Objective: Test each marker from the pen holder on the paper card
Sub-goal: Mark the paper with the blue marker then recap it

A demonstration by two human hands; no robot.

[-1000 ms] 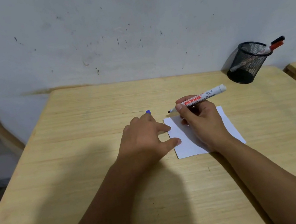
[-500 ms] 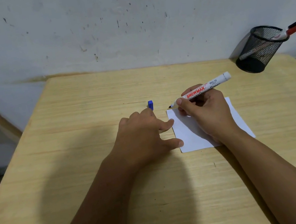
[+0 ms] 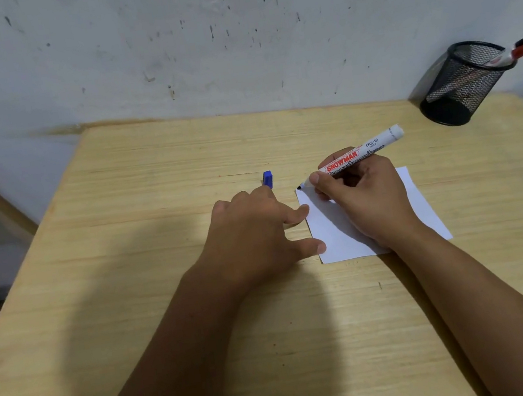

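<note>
Head camera view: the left hand, curled around a blue cap, pins the paper card flat on the table while the right hand grips an uncapped Snowman whiteboard marker, tip at the card's far corner. Beyond, a mesh pen holder keeps a red-capped marker, apparently awaiting its test.

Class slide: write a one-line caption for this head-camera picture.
Right hand sets an uncapped marker to the paper card; left hand holds a blue cap.

A plain study corner: bare wooden desk against a scuffed, stained wall.
</note>
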